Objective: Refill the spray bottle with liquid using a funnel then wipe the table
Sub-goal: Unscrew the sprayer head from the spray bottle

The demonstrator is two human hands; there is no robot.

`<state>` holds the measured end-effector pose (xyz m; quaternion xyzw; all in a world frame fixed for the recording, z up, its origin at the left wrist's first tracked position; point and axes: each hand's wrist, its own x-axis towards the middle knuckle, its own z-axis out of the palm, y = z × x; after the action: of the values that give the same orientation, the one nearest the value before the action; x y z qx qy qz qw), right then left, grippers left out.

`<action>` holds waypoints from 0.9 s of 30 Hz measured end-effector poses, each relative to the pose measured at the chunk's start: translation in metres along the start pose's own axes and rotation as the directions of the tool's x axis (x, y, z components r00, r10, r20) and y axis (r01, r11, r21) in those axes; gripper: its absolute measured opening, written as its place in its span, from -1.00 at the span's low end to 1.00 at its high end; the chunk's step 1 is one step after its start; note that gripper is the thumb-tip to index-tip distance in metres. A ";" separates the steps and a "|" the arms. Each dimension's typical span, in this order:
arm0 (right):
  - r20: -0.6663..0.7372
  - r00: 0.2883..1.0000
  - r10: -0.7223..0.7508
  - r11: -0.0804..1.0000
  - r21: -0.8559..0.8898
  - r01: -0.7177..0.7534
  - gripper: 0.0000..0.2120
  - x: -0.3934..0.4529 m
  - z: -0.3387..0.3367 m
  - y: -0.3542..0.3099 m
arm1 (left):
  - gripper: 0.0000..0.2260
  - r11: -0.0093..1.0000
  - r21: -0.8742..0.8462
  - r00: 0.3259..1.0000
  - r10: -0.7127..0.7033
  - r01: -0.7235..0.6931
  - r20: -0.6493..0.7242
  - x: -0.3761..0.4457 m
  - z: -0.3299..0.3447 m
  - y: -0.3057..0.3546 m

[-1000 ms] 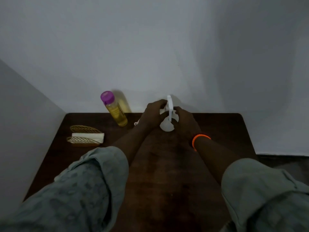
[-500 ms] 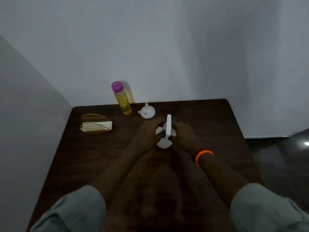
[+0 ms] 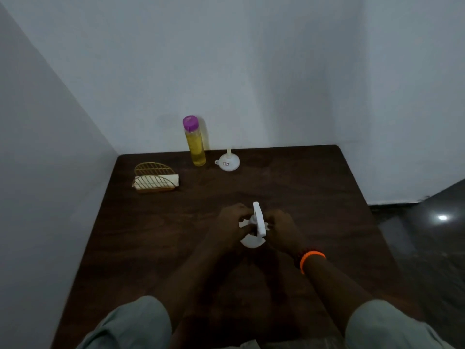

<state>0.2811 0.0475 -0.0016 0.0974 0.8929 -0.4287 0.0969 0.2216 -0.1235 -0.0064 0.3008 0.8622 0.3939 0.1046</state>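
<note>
Both sleeves were cut off at the frame's bottom. Mid-worktop (image 3: pixel 151 248), the left hand (image 3: pixel 227 226) and right hand (image 3: pixel 283 229) each kept a curled grip on the white spray bottle (image 3: pixel 258 222), hiding its body. Farther back stood the upturned funnel (image 3: pixel 229 161) and yellow liquid bottle (image 3: pixel 195 144).

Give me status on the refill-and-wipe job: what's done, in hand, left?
Done: nothing visible beyond setup. In hand: the left hand and right hand both grip the white plastic spray bottle over the dark wooden table. Left: the white funnel sits unused at the back, the purple-capped bottle of yellow liquid stands capped, and the white napkins in the gold wire holder are untouched.
</note>
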 end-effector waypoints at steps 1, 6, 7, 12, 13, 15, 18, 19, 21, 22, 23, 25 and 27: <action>-0.001 1.000 -0.014 1.000 -0.008 0.014 -0.91 -0.001 0.000 -0.001 | -0.84 1.000 0.011 1.000 0.006 -0.006 -0.005 0.000 0.000 0.001; -0.036 0.999 -0.033 0.999 -0.032 0.032 -0.87 -0.004 0.003 -0.001 | -0.81 0.999 0.037 0.996 -0.015 0.019 -0.093 -0.006 0.008 -0.001; -0.042 0.999 -0.030 0.999 -0.022 0.029 -0.86 -0.005 0.004 -0.001 | -0.81 0.999 0.037 0.994 -0.021 0.026 -0.110 -0.007 0.009 -0.002; -0.077 0.997 -0.029 0.999 -0.034 0.026 -0.85 -0.007 0.008 -0.001 | -0.79 0.989 0.019 0.963 -0.137 0.146 -0.234 -0.011 0.021 -0.004; -0.086 0.996 -0.025 0.999 -0.032 0.022 -0.83 -0.007 0.009 -0.001 | -0.77 0.984 0.013 0.950 -0.165 0.175 -0.265 -0.012 0.023 -0.002; -0.095 0.995 -0.020 0.999 -0.029 0.017 -0.79 -0.008 0.011 -0.002 | -0.75 0.979 0.004 0.937 -0.192 0.202 -0.291 -0.014 0.025 0.001; -0.109 0.994 -0.016 0.999 -0.032 0.012 -0.80 -0.008 0.013 -0.001 | -0.78 0.991 -0.026 0.961 -0.134 0.132 -0.240 -0.016 0.020 -0.001; -0.115 0.993 -0.012 1.000 -0.030 0.009 -0.79 -0.008 0.013 -0.001 | -0.80 0.995 -0.048 0.974 -0.100 0.092 -0.205 -0.018 0.017 -0.002; -0.121 0.993 -0.003 1.000 -0.031 -0.001 -0.75 -0.009 0.014 -0.001 | -0.82 0.997 -0.067 0.988 -0.052 0.043 -0.143 -0.020 0.011 -0.004; -0.122 0.993 -0.002 0.999 -0.033 -0.002 -0.75 -0.008 0.014 0.000 | -0.84 0.996 -0.072 0.990 -0.060 0.051 -0.126 -0.020 0.010 -0.004; -0.126 0.992 0.000 0.999 -0.041 -0.005 -0.75 -0.008 0.015 0.001 | -0.86 0.994 -0.085 0.989 -0.086 0.076 -0.122 -0.018 0.009 -0.005; -0.120 0.993 0.010 0.997 -0.071 -0.018 -0.75 -0.006 0.016 0.003 | -0.89 0.982 -0.120 0.978 -0.162 0.147 -0.134 -0.013 0.010 -0.003; -0.116 0.993 0.005 0.997 -0.079 -0.015 -0.74 -0.005 0.018 0.005 | -0.79 0.974 -0.101 0.966 -0.215 0.201 -0.143 -0.007 0.013 -0.002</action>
<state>0.2883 0.0361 -0.0146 0.1227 0.9130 -0.3857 0.0510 0.2319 -0.1203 -0.0172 0.1727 0.8767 0.4394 0.0919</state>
